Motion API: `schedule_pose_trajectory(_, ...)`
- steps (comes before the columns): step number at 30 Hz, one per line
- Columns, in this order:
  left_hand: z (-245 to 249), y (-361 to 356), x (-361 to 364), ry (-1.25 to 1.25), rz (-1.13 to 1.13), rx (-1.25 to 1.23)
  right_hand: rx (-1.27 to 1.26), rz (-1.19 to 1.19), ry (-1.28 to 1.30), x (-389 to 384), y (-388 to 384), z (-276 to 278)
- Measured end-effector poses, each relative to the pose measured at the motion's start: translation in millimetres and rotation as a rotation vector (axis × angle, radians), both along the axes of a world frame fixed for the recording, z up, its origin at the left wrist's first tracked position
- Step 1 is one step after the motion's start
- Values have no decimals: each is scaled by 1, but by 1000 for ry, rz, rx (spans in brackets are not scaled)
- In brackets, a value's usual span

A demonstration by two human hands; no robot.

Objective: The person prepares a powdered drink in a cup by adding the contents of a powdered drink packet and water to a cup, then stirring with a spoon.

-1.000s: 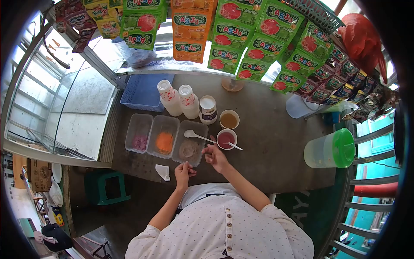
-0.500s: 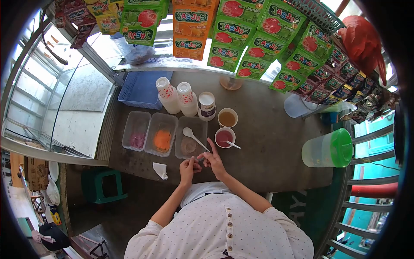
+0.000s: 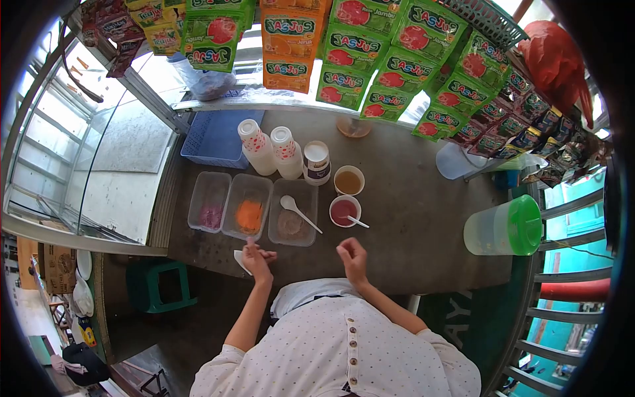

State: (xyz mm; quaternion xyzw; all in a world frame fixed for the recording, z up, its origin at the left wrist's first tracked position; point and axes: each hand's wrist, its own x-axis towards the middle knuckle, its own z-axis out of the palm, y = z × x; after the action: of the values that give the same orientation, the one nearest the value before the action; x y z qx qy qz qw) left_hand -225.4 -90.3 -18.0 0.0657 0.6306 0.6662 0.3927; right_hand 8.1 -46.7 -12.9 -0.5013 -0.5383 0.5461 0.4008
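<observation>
My left hand (image 3: 257,260) is over the table's front edge with its fingers stretched out and apart, holding nothing visible. It partly covers a crumpled white tissue (image 3: 241,261). Just beyond its fingertips stands a clear tub of orange powder (image 3: 249,216). My right hand (image 3: 352,259) is held apart from it, fingers curled in, with nothing showing in them. The paper cup of red drink (image 3: 342,212), with a white spoon (image 3: 358,221) in it, stands beyond that hand. Left of the cup, another white spoon (image 3: 301,213) lies across a clear tub of brownish powder (image 3: 290,225).
A cup of brown drink (image 3: 348,180), stacked cups (image 3: 263,159) and a tub of purple powder (image 3: 210,215) stand on the table (image 3: 410,198). A blue basket (image 3: 215,139) is at the back left, a green-lidded jug (image 3: 503,226) at the right. Drink sachets (image 3: 350,49) hang overhead.
My hands, together before in front of the brownish powder tub, have parted. The left moved left to the tissue; the right moved slightly right and its fingers curled in.
</observation>
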Motion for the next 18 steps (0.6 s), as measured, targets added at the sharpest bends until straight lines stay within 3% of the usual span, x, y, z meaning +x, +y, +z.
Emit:
schedule_pose_trajectory(4, 1, 10, -22, 58, 123, 1, 107, -249, 184, 10, 14, 28)
schedule_pose_trajectory(14, -3, 14, -6, 40, 50, 7, 168, -145, -8, 16, 58, 66)
schedule_pose_trajectory(18, -2, 9, -7, 56, 63, 5, 322, -113, -163, 20, 62, 65)
